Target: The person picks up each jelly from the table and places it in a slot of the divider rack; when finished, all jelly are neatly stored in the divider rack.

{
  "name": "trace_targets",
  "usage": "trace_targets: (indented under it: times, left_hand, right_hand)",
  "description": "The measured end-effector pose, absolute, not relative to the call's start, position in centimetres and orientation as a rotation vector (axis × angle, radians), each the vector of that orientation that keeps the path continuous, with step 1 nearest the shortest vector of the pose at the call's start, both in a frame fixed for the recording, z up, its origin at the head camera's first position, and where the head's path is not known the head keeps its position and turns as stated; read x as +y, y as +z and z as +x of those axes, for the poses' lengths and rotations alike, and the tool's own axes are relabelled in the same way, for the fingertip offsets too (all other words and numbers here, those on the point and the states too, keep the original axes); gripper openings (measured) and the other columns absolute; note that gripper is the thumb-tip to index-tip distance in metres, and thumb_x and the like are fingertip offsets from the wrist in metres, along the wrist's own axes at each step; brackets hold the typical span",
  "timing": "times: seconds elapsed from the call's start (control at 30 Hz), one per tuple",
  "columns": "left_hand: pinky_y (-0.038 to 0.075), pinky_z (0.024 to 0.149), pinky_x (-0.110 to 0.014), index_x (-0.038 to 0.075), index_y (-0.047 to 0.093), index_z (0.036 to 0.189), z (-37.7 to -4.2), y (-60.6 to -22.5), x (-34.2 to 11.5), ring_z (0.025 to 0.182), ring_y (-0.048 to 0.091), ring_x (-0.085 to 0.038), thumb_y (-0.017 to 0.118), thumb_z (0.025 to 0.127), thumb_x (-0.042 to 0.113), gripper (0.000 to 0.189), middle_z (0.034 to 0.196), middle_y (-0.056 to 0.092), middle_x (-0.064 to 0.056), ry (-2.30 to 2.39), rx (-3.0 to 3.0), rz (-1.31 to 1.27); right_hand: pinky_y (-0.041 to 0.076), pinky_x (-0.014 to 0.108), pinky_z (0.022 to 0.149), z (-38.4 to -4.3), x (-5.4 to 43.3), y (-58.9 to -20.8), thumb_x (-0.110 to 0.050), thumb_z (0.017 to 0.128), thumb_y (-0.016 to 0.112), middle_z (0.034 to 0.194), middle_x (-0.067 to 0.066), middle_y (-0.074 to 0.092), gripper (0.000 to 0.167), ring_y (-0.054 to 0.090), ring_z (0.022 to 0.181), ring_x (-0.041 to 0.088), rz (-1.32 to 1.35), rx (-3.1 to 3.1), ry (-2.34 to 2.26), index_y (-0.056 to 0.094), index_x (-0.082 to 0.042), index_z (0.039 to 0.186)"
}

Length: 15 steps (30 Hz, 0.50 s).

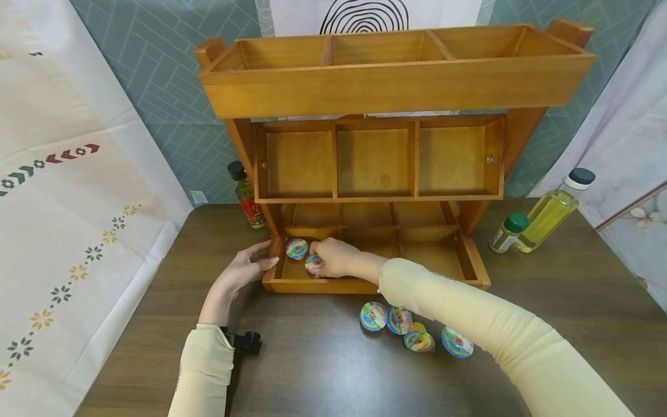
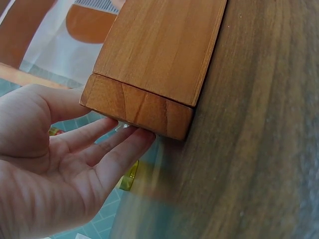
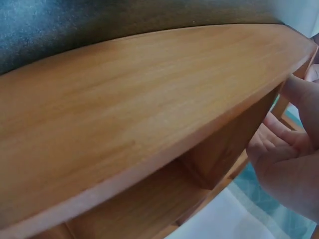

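A wooden rack [image 1: 333,286] with tiers of compartments stands at the table's back. My left hand [image 1: 244,267] grips the left wall of its bottom tray, thumb over the rim and fingers along the outer side; the left wrist view shows this hand [image 2: 75,154] against the wood. My right hand [image 1: 336,258] reaches into the bottom tray's front left compartment and holds a small jelly cup [image 1: 314,264] with a printed lid. Another jelly cup [image 1: 297,249] sits just left of it. In the right wrist view, the front board partly hides the right hand's fingers [image 3: 281,129].
Several more jelly cups [image 1: 373,316] lie on the table before the rack, partly beside the right sleeve. A red-labelled bottle [image 1: 250,202] stands behind the left hand. At the right are a green-capped jar [image 1: 504,236] and an oil bottle [image 1: 549,214].
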State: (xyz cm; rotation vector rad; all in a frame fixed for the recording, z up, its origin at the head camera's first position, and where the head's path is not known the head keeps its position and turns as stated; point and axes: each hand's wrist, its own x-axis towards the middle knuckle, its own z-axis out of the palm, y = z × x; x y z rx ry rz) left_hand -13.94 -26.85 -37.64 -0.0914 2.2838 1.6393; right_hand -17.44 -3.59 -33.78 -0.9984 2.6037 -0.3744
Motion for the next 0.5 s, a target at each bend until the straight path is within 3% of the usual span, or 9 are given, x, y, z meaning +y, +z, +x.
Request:
trace_targets:
  times: [0.23,0.5]
  left_hand:
    - [0.041,0.098,-0.048,0.005,0.024,0.148,-13.97,-37.73,-26.76,0.127,0.041,-0.037,0.057,0.094,0.020,0.065,0.147,0.030,-0.022,1.642,2.286,-0.095]
    - [0.040,0.099,-0.049,0.005,0.024,0.148,-13.94,-37.69,-26.88,0.127,0.040,-0.037,0.058,0.094,0.021,0.066,0.147,0.030,-0.022,1.631,2.294,-0.083]
  right_hand:
    - [0.046,0.030,0.094,-17.57,-3.57,-34.33,-0.025,0.080,0.076,0.121,0.010,0.061,0.055,0.056,0.113,0.023,-1.007,2.609,-0.407,0.054,-0.004,0.126]
    - [0.035,0.035,0.106,-17.55,-2.66,-33.60,-0.031,0.083,0.072,0.136,0.010,0.050,0.059,0.043,0.128,0.027,-0.981,2.622,-0.390,0.051,-0.006,0.132]
